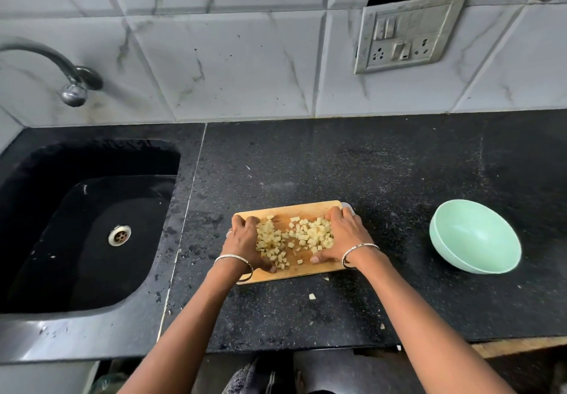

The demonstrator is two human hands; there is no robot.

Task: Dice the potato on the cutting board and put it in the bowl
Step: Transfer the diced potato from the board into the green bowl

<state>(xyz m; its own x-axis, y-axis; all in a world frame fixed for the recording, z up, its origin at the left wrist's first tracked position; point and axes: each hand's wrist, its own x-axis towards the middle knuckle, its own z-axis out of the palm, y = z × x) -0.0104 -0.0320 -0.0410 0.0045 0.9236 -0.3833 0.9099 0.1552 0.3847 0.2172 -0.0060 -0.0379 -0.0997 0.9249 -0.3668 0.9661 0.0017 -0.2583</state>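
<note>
1. The potato dice [310, 234] lie in a loose heap on the middle of the cutting board [306, 209], split into two clumps with a thin gap between them; the cutting looks done
2. The left hand [242, 240] cups the heap's left side and the right hand [342, 235] its right side, fingers curled together over the far edge of the pile and thumbs closing in along the near edge (a bracket on each flank, most likely so no cube escapes sideways when the heap is scooped up)
3. A few stray pieces [312, 296] sit on the counter [337, 163] just in front of the board, beyond what the hands enclose
4. The bowl [478, 240] stands on the counter well to the right of the board, empty and tipped slightly towards the person, so the transfer is not yet begun
5. The sink [46, 179] and tap [73, 87] lie off to the left, away from the path the dice must travel
</note>
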